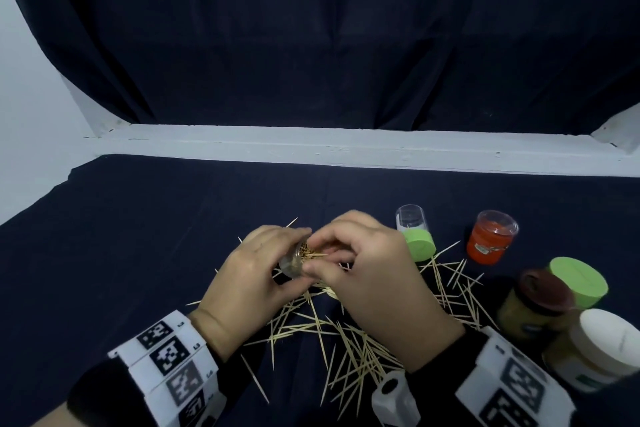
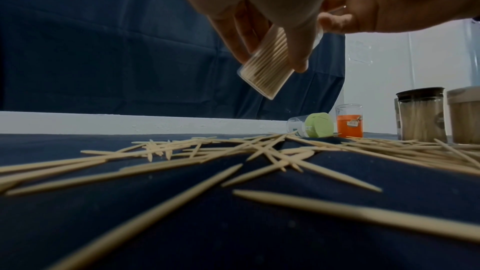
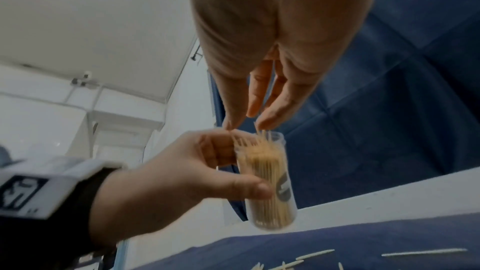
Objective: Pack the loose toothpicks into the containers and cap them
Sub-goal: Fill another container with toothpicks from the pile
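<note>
- While lots of loose toothpicks [image 1: 349, 340] still litter the tabletop [image 1: 138, 253] under and right of the clear tube [image 3: 270, 188], job looks partway at best.
- Right of tube: capped jars w/ brown lid [image 1: 545, 291] and white lid [image 1: 609, 336] look packed; green-cap tube [image 1: 417, 236] lies empty.
- Left hand [image 1: 249, 284] grip wraps the nearly full, uncapped tube, tilted.
- Right hand [image 1: 374, 274] fingertips pinch picks at its mouth.

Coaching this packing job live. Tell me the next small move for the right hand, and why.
Probably push the protruding toothpicks down flush. The left hand holds the clear container tilted and nearly full, tips stick past its rim, and the right hand's fingertips are already at them; a cap wouldn't seat otherwise.
</note>
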